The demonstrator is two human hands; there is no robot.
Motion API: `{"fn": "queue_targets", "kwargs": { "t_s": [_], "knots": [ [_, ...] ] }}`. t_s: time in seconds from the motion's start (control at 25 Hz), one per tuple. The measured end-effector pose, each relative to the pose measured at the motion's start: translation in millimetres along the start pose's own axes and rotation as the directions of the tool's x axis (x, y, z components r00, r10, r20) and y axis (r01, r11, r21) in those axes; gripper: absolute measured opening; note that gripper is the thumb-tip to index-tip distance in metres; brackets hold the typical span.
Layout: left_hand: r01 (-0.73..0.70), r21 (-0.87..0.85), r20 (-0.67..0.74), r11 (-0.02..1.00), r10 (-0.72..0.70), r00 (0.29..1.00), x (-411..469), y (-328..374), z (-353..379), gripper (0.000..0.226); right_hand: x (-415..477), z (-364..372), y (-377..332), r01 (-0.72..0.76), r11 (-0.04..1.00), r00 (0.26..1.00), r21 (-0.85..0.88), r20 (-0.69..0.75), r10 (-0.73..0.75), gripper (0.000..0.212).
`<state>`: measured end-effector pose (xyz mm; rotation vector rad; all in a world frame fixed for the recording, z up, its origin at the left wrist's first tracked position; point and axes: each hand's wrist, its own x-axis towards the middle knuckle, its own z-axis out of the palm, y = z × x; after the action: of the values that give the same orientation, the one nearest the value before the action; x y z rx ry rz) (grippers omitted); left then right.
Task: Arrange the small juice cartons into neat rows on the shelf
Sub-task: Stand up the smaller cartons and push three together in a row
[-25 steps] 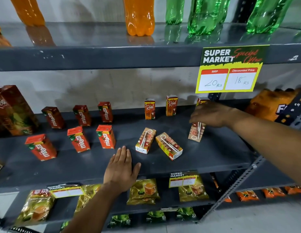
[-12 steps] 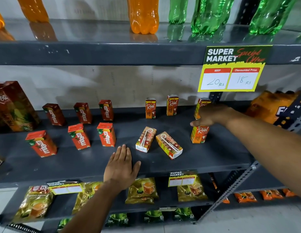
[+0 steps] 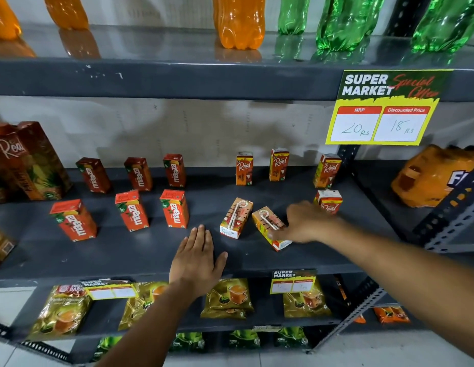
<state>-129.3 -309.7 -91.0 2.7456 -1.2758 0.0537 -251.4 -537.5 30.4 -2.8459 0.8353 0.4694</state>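
Observation:
On the grey shelf (image 3: 140, 255), six red Maaza cartons (image 3: 174, 207) stand in two rows of three at the left. Three orange Real cartons (image 3: 244, 169) stand upright along the back. A fourth Real carton (image 3: 329, 201) stands upright in front of the rightmost one. Two more lie flat with their straws up: one (image 3: 235, 218) lies free, the other (image 3: 266, 225) has my right hand (image 3: 303, 223) closed over its right end. My left hand (image 3: 196, 258) rests flat on the shelf's front edge, fingers spread, holding nothing.
Large Real cartons (image 3: 26, 160) stand at the far left. A yellow price sign (image 3: 384, 109) hangs from the upper shelf, which carries orange and green bottles (image 3: 238, 22). An orange multipack (image 3: 437, 176) sits to the right beyond the shelf post. Tea pouches (image 3: 228, 298) fill the lower shelf.
My right hand stood a Real carton upright at the front right, let it go, and moved left and down onto the nearer lying carton. My left hand stayed put.

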Motion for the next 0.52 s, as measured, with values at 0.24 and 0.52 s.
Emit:
{"fn": "queue_targets", "kwargs": {
  "t_s": [0.24, 0.52],
  "knots": [
    [0.001, 0.001, 0.005, 1.000, -0.001, 1.000, 1, 1, 2, 0.081, -1, 2, -4, -0.025, 1.000, 0.997, -0.001, -0.079, 0.025, 0.037],
    [-0.002, 0.002, -0.012, 1.000, 0.002, 1.000, 0, 1, 2, 0.081, 15, -44, -1, 0.394, 0.802, 0.857, -0.449, -0.136, -0.497, 0.029]
  ]
}}
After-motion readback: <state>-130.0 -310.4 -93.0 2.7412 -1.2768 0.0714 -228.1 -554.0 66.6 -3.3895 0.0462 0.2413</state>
